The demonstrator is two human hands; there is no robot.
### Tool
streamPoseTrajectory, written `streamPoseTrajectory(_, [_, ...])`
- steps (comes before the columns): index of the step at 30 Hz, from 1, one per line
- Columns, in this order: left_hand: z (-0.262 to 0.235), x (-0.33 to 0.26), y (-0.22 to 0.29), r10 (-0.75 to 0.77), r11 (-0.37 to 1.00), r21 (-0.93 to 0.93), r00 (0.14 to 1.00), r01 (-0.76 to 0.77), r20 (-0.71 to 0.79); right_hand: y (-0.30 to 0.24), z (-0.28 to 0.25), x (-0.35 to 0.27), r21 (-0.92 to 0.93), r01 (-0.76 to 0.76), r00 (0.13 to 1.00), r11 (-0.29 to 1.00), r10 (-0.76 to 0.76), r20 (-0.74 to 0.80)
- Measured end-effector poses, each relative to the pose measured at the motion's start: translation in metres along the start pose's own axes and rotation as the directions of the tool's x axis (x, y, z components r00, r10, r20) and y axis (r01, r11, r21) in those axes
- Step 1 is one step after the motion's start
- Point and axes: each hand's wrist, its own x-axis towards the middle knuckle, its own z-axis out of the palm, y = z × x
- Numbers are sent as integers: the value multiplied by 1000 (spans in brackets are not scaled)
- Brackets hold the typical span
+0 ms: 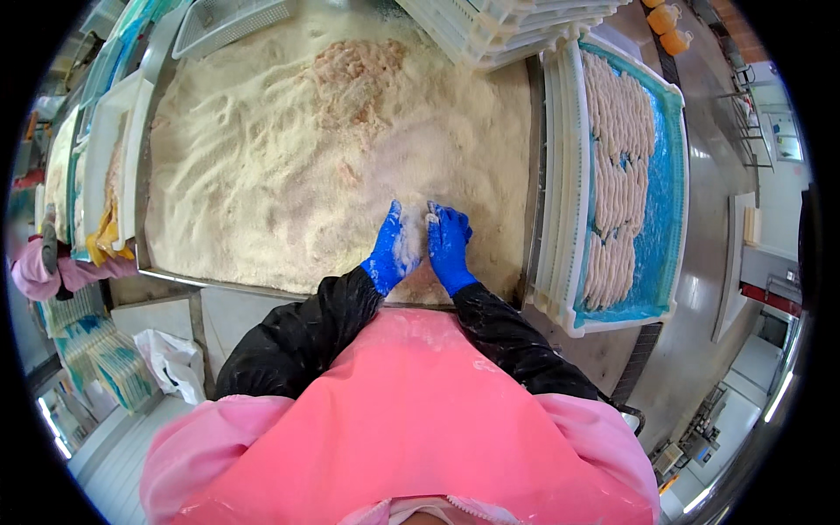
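left hand [388, 249] | right hand [448, 245] | fingers cupped around breadcrumbs [262, 175] (blue gloves), pressed together

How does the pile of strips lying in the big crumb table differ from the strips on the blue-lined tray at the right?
The pile in the crumbs is a loose pinkish heap, half sunk in the breadcrumbs; the strips on the tray lie in neat rows. The heap looks barely coated; the tray strips look pale and fully crumbed. Both seem to be the same kind of long, thin pieces.
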Motion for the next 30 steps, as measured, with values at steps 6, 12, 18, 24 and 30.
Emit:
streamPoseTrajectory(6, [-30, -4, 8, -34, 960, 272, 994, 61, -104, -24, -48, -17, 756, -375, 908, 536, 50, 415])
streamPoseTrajectory(12, [-58, 4, 29, -26, 895, 418, 955, 154, -297, -97, -251, -73, 708, -429, 903, 561, 279, 326])
streamPoseTrajectory(18, [-60, 15, 27, 71, 816, 551, 915, 176, -397, -3, -407, -41, 423, -68, 937, 903, 203, -284])
streamPoseTrajectory(24, [-44, 13, 16, 224, 764, 631, 861, 136, -457, 95, -448, 63, -594, 47, 836, 803, -357, -417])
streamPoseTrajectory(30, [-54, 15, 15, 268, 761, 642, 856, 93, -441, 147, -466, 90, -582, 35, 923, 812, -249, -293])
